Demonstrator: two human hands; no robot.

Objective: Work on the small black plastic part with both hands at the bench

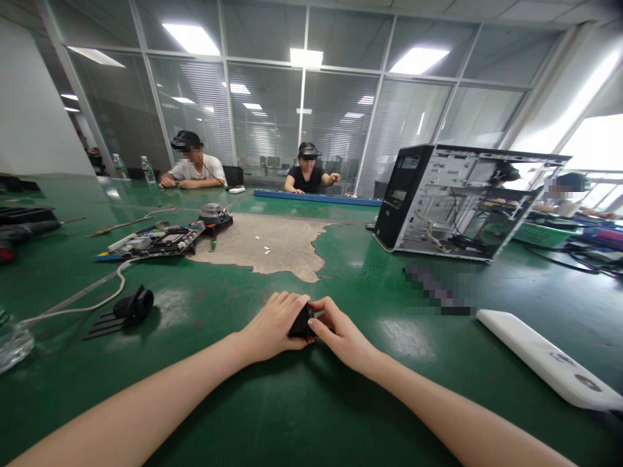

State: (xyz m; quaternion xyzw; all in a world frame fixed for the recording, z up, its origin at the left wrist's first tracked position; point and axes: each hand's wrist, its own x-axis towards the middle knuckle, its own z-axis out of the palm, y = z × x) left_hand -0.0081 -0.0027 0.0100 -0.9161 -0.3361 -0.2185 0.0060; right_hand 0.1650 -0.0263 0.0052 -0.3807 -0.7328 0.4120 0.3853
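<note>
Near the middle of the green table [233,402], a small black part [299,323] is held between my two hands. My left hand [275,326] wraps round it from the left, fingers over its top and thumb below. My right hand [338,329] pinches its right side with the thumb and fingers. Much of the part is hidden by my fingers, so I cannot make out what it is. To the left lies a black plastic piece [139,305] with long prongs.
A circuit board [158,240] and a cable [119,285] lie at left, a plastic bottle [14,344] at the left edge. An open computer case [409,194] stands at right, near a white device [540,357]. Two people sit across the table; another is at right.
</note>
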